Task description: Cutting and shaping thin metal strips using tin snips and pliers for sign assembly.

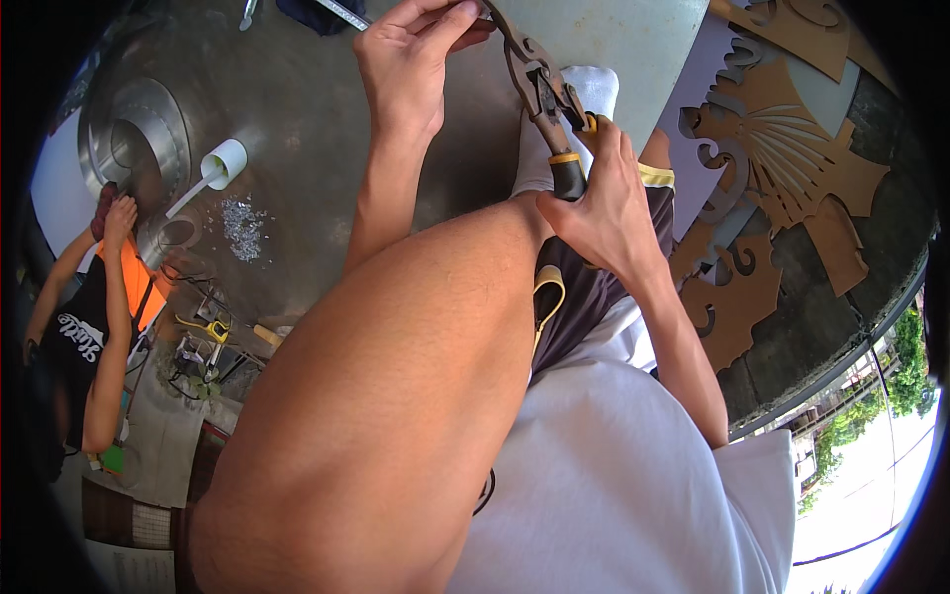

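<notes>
My right hand is wrapped round the black-and-yellow handles of a pair of metal snips, held above my bent leg. The snips' worn dark jaws point up toward the top edge of the view. Up there my left hand is closed in a pinch, thumb against fingers, on a thin dark strip beside the jaws. Most of that strip is covered by the fingers or cut off by the edge, so its shape cannot be made out. Under the snips shows my foot in a white sock.
At left a co-worker in a dark shirt reaches toward a round metal ring. A white cup lies near a pile of small shiny scraps. Brown cut-out ornamental sheets spread at right, close to the edge. Tools lie lower left.
</notes>
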`<state>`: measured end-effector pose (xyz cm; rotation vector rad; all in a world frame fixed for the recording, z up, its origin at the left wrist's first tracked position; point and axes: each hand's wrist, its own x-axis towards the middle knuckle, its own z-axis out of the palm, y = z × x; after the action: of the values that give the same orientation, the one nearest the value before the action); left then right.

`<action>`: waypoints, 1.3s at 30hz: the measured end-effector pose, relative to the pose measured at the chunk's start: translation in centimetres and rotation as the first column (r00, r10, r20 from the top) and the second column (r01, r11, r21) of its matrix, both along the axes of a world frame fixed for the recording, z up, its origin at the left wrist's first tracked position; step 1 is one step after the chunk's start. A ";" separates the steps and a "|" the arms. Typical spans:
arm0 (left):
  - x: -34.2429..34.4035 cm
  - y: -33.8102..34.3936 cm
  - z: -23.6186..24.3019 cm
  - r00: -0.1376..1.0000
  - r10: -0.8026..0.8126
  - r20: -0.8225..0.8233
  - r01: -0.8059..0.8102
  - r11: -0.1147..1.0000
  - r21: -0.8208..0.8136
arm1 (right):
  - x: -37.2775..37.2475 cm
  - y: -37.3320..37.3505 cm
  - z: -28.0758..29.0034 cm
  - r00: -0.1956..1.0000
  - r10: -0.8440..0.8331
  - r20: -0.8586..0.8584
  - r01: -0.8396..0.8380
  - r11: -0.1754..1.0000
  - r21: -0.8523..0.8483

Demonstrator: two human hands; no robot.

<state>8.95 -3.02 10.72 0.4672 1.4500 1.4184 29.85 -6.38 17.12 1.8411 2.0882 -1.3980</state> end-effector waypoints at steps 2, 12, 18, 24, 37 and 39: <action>0.1 0.0 0.2 1.000 -0.008 -0.004 0.008 1.000 0.030 | 0.0 0.0 0.1 1.000 0.001 0.017 -0.001 1.000 -0.007; 0.8 0.2 1.3 0.997 0.066 0.034 -0.068 0.995 0.073 | 0.1 -0.1 0.2 1.000 -0.002 0.008 0.002 1.000 0.022; 1.4 0.1 2.4 0.989 0.149 -0.018 -0.149 0.988 0.027 | -0.2 -0.2 0.1 1.000 0.006 -0.002 -0.006 1.000 -0.012; 1.3 -0.1 2.4 0.984 0.173 0.034 -0.174 0.985 0.022 | -0.4 -0.5 0.0 1.000 0.002 -0.007 -0.002 1.000 0.007; 0.8 -0.6 2.1 0.986 0.144 0.086 -0.140 0.989 -0.052 | -0.5 -0.4 0.1 1.000 0.020 0.017 -0.020 1.000 -0.020; 0.8 -0.6 1.9 0.988 0.132 0.076 -0.128 0.990 -0.053 | -0.5 -0.4 0.3 1.000 0.018 0.016 -0.018 0.999 -0.040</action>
<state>9.74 -3.64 12.65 0.2867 1.4694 1.4844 29.33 -6.78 17.39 1.8086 2.0487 -1.4047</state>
